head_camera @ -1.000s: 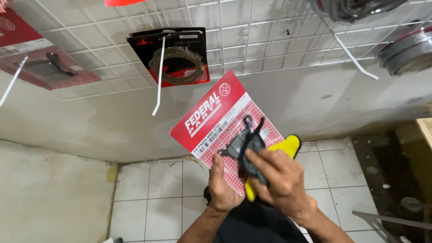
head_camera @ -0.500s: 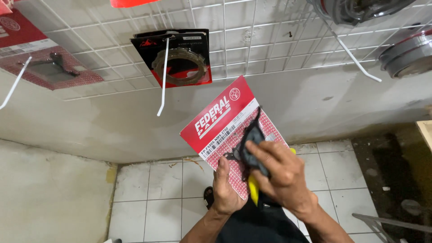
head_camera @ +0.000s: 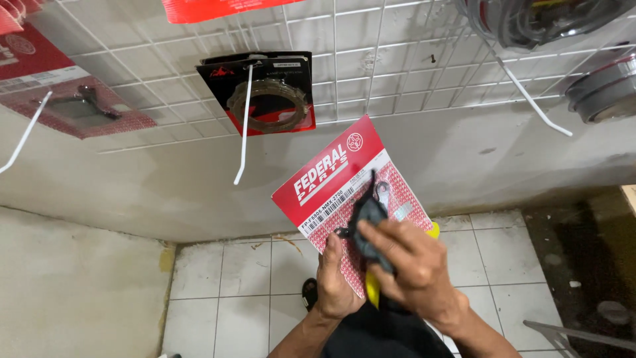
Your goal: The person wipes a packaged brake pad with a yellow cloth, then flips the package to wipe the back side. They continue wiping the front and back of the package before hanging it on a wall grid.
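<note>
White wire grid panel covers the tiled wall ahead; below it runs a bare grey plaster band, and further down I see the white floor tiles.

Left hand: fingers closed on the lower edge of a red blister card, thumb lying up the front face. The card is held tilted, its red header toward the upper left, its patterned lower part toward the right. A small metal part shows under the clear blister near the card's middle.

Right hand: fingers curled around a dark grey cloth, pressing it against the front of the card just right of the left thumb. Cloth covers part of the blister. A yellow object shows beneath the right hand and again at the card's right edge; I cannot tell what it is or which hand carries it.

Surroundings: a black and red package with a round friction ring hangs on the grid, above and left of the held card, well apart from it. A white peg hook juts out in front of that package. Far left, another red blister pack hangs with a second white hook crossing it. Upper right, coiled grey parts hang from a long hook. A red card edge shows at the top.
</note>
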